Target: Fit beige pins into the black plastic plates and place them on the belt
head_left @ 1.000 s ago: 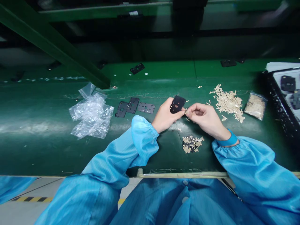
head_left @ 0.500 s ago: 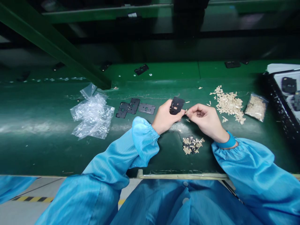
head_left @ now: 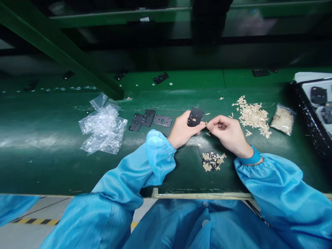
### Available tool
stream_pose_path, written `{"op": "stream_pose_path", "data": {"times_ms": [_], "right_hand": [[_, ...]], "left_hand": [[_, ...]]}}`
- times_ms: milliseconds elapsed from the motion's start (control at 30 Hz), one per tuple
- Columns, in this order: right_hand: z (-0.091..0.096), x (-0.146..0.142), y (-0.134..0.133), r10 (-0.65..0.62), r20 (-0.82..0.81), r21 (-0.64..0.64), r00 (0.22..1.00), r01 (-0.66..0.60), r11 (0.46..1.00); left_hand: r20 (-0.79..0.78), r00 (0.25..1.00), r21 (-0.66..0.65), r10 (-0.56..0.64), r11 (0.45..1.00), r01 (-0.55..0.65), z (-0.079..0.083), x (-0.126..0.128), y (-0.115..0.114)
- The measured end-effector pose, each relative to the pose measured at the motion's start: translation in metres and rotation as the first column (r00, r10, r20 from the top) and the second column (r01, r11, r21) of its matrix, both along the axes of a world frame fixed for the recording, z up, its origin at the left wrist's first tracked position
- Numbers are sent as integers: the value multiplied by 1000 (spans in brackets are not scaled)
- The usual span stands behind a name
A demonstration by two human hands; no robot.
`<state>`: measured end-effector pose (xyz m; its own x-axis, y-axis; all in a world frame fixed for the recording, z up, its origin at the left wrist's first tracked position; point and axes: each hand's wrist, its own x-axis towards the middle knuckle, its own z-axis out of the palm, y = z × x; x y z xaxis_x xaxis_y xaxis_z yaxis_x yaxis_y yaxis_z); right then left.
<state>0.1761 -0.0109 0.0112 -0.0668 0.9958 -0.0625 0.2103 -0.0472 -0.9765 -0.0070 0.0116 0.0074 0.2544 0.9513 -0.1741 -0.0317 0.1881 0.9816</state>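
Note:
My left hand [head_left: 181,129] is closed on a flat black plastic plate [head_left: 196,116] with a small rectangular cutout, held tilted above the green bench. Thumb and forefinger of my right hand [head_left: 227,129] pinch a tiny light piece [head_left: 206,124] right by my left fingertips; its exact shape is too small to make out. Loose beige strips lie close around the fingers. Left of my hands, similar black plates [head_left: 148,118] rest flat, some overlapping. Nearer to me sits a small heap of mixed beige and black bits [head_left: 214,161].
Clear plastic bags [head_left: 103,124] are piled at left. On the right are a heap of beige strips [head_left: 254,116], a filled bag [head_left: 283,119] and a black-rimmed tray [head_left: 301,103]. A green post [head_left: 85,69] slants across the left. Black parts [head_left: 160,78] lie along the far strip.
Black parts and small bright specks on the far strip have shifted slightly to the right. Both hands stay almost in place, with the same plate and small piece.

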Motion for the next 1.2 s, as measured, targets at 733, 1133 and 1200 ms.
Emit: {"op": "stream_pose_path", "data": {"times_ms": [733,1133,1200], "right_hand": [[5,3,3,-33,-111,-90,993,23,996],[6,5,3,-1,-102,-67,995,-6,998],[5,5,3,-2,-78,-58,997,-3,998]], "left_hand": [[-330,934,259,140,965,-53,-10,-11,8],[-42,994,10,-97,995,97,4,-5,4],[-34,995,3,-91,996,91,6,-5,4]]}}
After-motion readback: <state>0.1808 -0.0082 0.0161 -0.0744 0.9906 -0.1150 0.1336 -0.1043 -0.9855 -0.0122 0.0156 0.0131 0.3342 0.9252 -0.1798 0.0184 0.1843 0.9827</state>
